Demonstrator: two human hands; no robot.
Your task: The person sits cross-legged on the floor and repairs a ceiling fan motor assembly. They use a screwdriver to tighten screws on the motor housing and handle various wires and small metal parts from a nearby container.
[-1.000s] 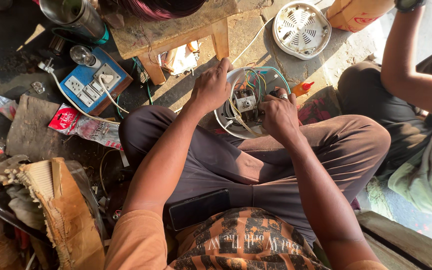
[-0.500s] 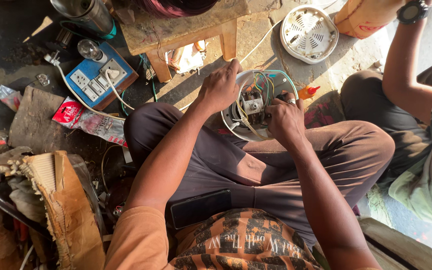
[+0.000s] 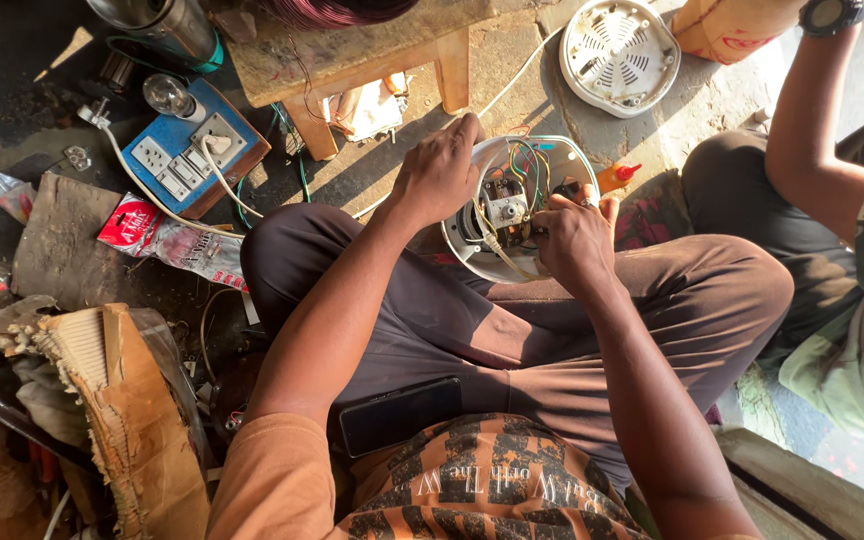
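Since a moment ago your view has drifted a little, while both hands stay on the round white housing [image 3: 472, 235] resting on your knees. Your left hand [image 3: 439, 178] curls over its upper left rim, gripping it. Your right hand [image 3: 574, 238] sits at its right edge, fingers pinched into the coloured wires [image 3: 524, 170] inside. One housing lies between your two hands. One white vented cover [image 3: 619, 42] lies beyond your right hand; one blue switchboard [image 3: 195, 150] lies well left of your left hand.
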